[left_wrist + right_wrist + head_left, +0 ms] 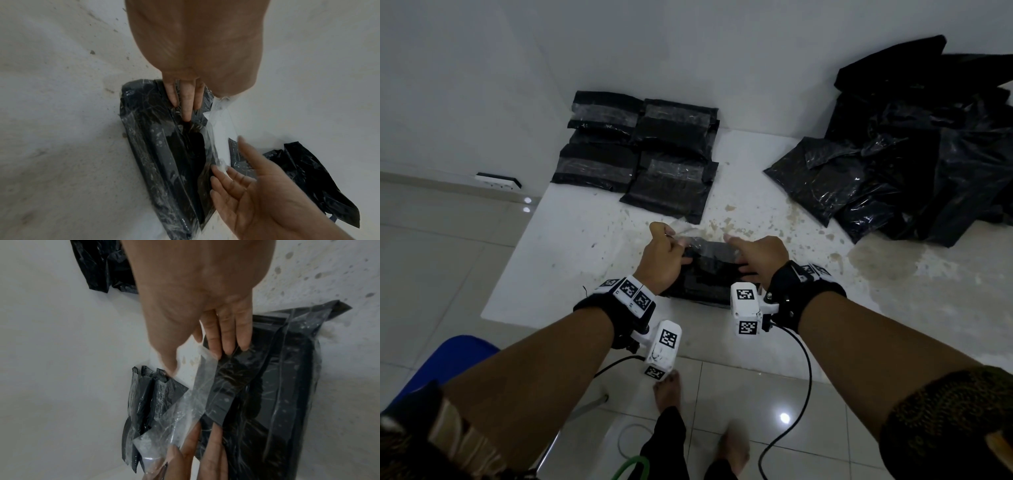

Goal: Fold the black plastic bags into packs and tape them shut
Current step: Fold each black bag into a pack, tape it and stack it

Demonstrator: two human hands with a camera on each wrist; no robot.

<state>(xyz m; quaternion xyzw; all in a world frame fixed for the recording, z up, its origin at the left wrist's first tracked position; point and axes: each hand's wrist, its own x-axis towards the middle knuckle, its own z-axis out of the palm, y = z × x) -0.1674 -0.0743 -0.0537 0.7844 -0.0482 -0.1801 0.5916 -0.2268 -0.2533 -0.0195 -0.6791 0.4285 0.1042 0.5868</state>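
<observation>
A folded black pack (709, 277) in a clear wrapper lies on the white table (571, 260) close to its near edge. My left hand (671, 236) pinches a loose flap of clear film (690, 236) at the pack's far left corner and lifts it. In the right wrist view the thumb and fingers hold that clear film (185, 410). My right hand (743, 253) lies with straight fingers (226, 337) pressed on the pack (277, 386) at its far right. The left wrist view shows the pack (164, 154) between both hands.
Several finished packs (640, 154) are stacked at the table's far left. A heap of loose black bags (911, 154) fills the far right. The tabletop is stained on the right. A blue chair (455, 356), cables and bare feet are below the near edge.
</observation>
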